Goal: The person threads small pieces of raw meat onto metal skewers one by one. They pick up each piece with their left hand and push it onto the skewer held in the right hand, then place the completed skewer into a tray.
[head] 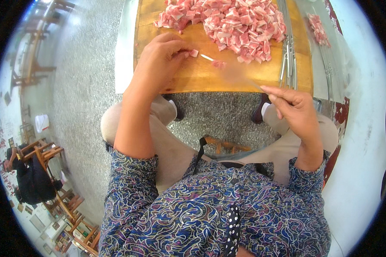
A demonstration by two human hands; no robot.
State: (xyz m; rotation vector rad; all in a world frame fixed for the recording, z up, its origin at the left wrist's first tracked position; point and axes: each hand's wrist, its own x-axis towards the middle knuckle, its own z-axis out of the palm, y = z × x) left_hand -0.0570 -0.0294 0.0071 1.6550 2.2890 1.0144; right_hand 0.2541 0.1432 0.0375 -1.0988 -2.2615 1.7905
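Observation:
Between the fingertips of my left hand [162,59] is a small piece of raw meat [194,53], held above the wooden board [186,78]. My right hand [291,107] pinches the near end of a metal skewer [255,85] at the board's front edge. The skewer slants up to the left, and its pale tip [206,57] points at the meat in my left fingers. Behind the tip, a piece of meat [219,64] is threaded on it. The skewer's middle is blurred. A large heap of diced raw meat [241,29] covers the far part of the board.
Several bare metal skewers [288,61] lie along the board's right side. Further right, loaded meat skewers [319,30] rest on a pale surface with clear plastic. Wooden stools [46,151], one draped with a black garment [35,183], stand at the far left.

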